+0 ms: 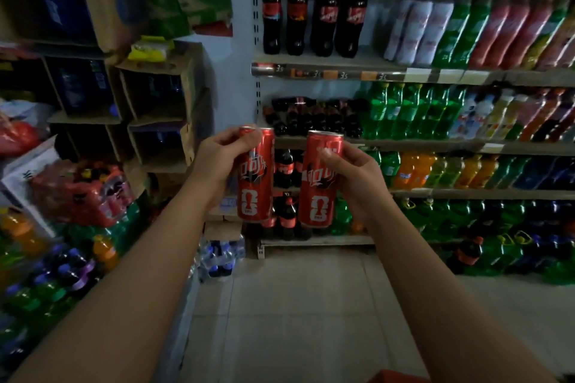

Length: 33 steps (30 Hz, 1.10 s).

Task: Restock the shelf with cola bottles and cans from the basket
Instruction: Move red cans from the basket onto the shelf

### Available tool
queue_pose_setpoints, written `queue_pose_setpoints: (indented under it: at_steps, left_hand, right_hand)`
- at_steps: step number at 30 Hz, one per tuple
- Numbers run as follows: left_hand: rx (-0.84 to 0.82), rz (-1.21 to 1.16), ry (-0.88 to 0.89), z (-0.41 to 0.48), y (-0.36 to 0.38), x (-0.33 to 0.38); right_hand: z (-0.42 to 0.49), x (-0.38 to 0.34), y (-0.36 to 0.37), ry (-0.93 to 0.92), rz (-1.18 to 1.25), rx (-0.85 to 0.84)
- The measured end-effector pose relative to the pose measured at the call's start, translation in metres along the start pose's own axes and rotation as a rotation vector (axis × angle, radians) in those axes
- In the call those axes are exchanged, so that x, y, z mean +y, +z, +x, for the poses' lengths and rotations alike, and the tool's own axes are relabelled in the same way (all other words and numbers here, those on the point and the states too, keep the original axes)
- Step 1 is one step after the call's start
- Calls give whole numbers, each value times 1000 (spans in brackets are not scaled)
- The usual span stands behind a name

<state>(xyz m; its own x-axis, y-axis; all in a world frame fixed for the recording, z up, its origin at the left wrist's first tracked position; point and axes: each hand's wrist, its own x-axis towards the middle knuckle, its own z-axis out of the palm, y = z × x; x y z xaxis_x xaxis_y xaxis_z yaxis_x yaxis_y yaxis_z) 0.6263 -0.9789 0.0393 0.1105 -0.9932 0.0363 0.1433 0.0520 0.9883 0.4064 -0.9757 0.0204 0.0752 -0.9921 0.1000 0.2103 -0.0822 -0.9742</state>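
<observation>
Cola can (255, 177) in left hand (214, 162), second can (320, 183) in right hand (357, 177), fingers curled round upper halves. Both upright, side by side, apart. Cola column of shelf (420, 144) straight beyond, far; neither hand clearly nearer, view blurred.

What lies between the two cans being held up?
Nothing is held there. In the head view the left can and right can stand apart, not touching; the gap shows only small cola bottles on the shelf behind.
</observation>
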Motion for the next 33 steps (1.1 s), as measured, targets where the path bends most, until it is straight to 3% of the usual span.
queue_pose_setpoints:
  at_steps: [11,26,33]
  left_hand:
    - [-31,-13,59,192,15,-1]
    - [-289,-6,232,450,1,56]
    - [-215,-82,306,510,13,78]
  right_hand:
    - [192,7,-12,-47,-24,-28]
    - [438,-17,25,-167,-62,-32]
    - [495,-45,26,-307,-54,-25]
